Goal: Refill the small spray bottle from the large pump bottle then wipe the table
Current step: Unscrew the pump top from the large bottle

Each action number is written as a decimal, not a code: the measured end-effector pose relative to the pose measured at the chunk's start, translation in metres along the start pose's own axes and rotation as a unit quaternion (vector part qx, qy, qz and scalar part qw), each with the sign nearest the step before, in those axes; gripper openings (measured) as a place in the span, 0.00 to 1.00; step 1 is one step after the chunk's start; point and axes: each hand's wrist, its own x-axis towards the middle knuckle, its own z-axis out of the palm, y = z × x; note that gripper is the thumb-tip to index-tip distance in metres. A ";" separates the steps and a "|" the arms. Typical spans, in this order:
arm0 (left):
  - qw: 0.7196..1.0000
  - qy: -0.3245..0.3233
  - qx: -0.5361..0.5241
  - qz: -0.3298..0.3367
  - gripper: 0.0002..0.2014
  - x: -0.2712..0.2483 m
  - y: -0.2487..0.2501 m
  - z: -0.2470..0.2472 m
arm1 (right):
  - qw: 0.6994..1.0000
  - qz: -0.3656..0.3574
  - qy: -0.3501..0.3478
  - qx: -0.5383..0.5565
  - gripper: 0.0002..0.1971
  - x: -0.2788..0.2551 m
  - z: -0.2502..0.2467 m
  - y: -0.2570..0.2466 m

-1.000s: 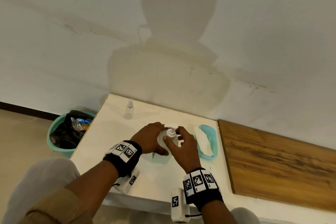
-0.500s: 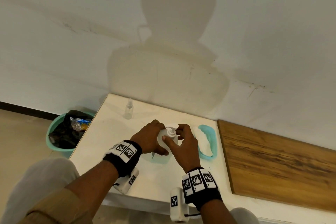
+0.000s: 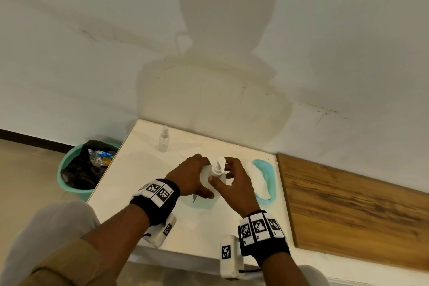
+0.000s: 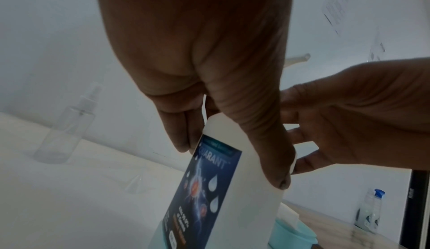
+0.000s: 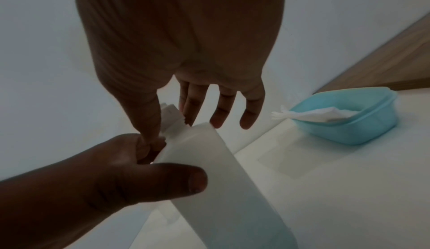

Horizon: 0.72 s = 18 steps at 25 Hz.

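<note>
The large white pump bottle (image 3: 214, 175) stands mid-table on the white table (image 3: 139, 169); the left wrist view shows its blue label (image 4: 209, 197). My left hand (image 3: 197, 177) grips the bottle's body, thumb (image 5: 181, 179) across the front. My right hand (image 3: 224, 173) pinches the pump collar (image 5: 172, 120) between thumb and index finger, with the other fingers straight. The pump nozzle (image 3: 221, 160) points away from me. The small clear spray bottle (image 3: 163, 138) stands capped at the table's far left, apart from both hands.
A blue tray (image 3: 267, 169) holding a white cloth (image 3: 257, 179) lies just right of my hands. A green bin (image 3: 69, 183) with rubbish stands on the floor at left. A wooden board (image 3: 348, 211) adjoins the table at right. A small clear cone (image 4: 137, 185) lies near the bottle.
My right hand's fingers have shifted round the pump top and the nozzle has turned a little. The left hand and the bottle body stay in place.
</note>
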 end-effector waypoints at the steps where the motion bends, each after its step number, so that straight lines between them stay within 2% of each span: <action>1: 1.000 -0.002 -0.001 -0.001 0.38 0.000 0.001 0.000 | 1.000 0.000 0.015 0.007 0.22 0.000 0.001 -0.001; 3: 1.000 -0.006 -0.002 -0.002 0.38 -0.001 0.002 -0.001 | 0.999 -0.009 0.036 0.009 0.18 0.000 0.004 -0.002; 5: 1.000 -0.008 0.003 -0.006 0.38 -0.002 0.002 -0.002 | 0.999 -0.017 0.027 0.013 0.16 0.003 0.004 -0.002; 11: 1.000 -0.011 0.001 -0.019 0.37 -0.003 0.004 -0.003 | 0.999 0.021 -0.023 -0.011 0.18 0.001 0.000 0.002; 18: 0.998 -0.011 0.065 -0.006 0.41 -0.002 0.009 -0.003 | 0.999 0.033 -0.002 -0.012 0.20 0.002 0.004 0.000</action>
